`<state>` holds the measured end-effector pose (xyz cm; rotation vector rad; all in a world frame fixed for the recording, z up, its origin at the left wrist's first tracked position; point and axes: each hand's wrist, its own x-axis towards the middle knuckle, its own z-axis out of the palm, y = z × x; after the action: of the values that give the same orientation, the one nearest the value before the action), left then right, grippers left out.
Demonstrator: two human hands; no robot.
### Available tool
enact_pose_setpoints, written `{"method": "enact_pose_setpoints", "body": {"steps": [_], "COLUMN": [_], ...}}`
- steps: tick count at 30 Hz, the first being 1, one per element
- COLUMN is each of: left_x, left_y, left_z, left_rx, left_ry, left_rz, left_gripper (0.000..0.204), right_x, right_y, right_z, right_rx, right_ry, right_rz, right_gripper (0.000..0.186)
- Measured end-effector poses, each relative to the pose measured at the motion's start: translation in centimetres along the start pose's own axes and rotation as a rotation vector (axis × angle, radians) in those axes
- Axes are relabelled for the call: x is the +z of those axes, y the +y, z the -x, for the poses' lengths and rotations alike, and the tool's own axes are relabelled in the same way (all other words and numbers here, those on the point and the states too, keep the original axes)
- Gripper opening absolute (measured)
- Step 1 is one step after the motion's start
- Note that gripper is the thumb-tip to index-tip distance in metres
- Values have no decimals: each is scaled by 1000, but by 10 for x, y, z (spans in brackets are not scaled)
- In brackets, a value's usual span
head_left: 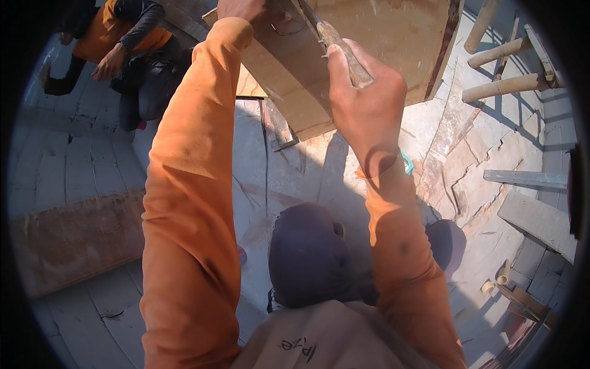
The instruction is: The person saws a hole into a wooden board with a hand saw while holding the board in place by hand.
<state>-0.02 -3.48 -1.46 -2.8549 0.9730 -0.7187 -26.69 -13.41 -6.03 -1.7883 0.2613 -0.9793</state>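
Observation:
My right hand (369, 92) is closed around the worn wooden handle (345, 54) of a tool. A thin dark metal part runs from the handle up past the top edge, so its kind is not plain. The tool lies over a plywood panel (393, 31), raised above the floor and tilted. Up at the top edge, my left hand (243, 7) is beside a long brown board (283, 86) along the panel. Its fingers are cut off by the picture edge.
At upper left another person (132, 43) in orange and dark clothing crouches, one hand lowered. Bamboo poles (504, 87) jut in from the right, above a grey plank (538, 220). A brown slab (80, 240) lies at left on the paved floor. My bent knee (310, 255) is below.

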Motion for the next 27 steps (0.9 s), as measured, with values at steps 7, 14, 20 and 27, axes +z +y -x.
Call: {"method": "enact_pose_setpoints", "body": {"steps": [7, 14, 20, 27], "left_x": [-14, -22, -17, -9], "left_y": [1, 13, 8, 10], "left_z": [-1, 9, 5, -4], "left_rx": [112, 102, 89, -46], "left_ry": [129, 73, 84, -58], "left_rz": [12, -39, 17, 25], "left_gripper": [78, 78, 70, 91], "right_x": [-56, -4, -4, -10], "right_y": [2, -4, -2, -12], "right_z": [107, 26, 26, 26], "right_rx": [-75, -80, -121, 19], "right_ry": [40, 95, 139, 79], "right_rz": [40, -44, -68, -4], "right_gripper": [36, 29, 30, 34]}}
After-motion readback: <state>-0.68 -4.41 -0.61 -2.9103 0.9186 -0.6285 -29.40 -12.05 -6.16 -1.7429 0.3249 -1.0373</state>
